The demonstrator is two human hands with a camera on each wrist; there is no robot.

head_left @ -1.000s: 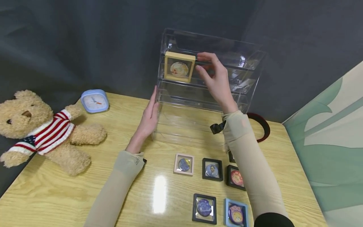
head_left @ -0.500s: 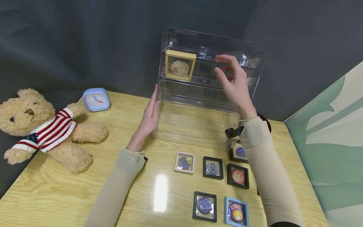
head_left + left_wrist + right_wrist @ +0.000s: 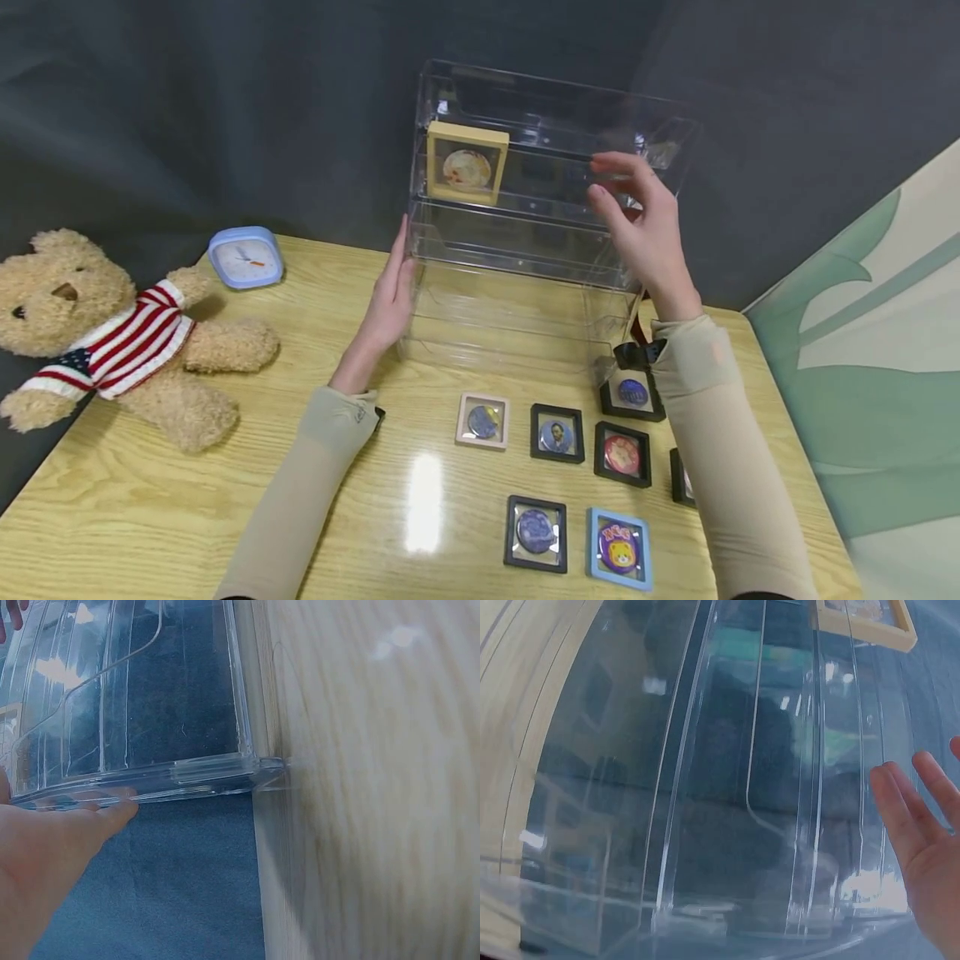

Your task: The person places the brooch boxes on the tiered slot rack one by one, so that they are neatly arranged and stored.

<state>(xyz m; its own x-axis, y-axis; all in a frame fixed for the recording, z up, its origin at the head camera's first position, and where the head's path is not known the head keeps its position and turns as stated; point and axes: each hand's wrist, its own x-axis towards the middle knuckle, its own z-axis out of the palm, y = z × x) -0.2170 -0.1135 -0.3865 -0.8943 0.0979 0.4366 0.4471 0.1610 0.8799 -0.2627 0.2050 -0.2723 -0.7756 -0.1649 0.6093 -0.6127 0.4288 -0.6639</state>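
Note:
A clear acrylic display shelf [image 3: 517, 265] with several tiers stands at the back of the table. In its upper left part sits a yellow-framed round badge [image 3: 467, 169], upright; its frame [image 3: 870, 630] shows at the top of the right wrist view. My left hand [image 3: 392, 298] rests flat along the shelf's left side, and in the left wrist view its fingers lie against the clear side panel [image 3: 180, 694]. Before the shelf's upper right part my right hand [image 3: 648, 229] is raised, fingers loosely bent and parted, nothing between them.
Several framed badges lie on the table before the shelf, including a pink one [image 3: 482, 421] and a light blue one [image 3: 619, 550]. A black frame [image 3: 681, 479] is partly hidden by my right sleeve. A teddy bear [image 3: 112, 342] and blue clock [image 3: 246, 257] are at left.
My right hand has moved right, away from the yellow-framed badge, which stays on the shelf. The left hand keeps its place on the shelf's side.

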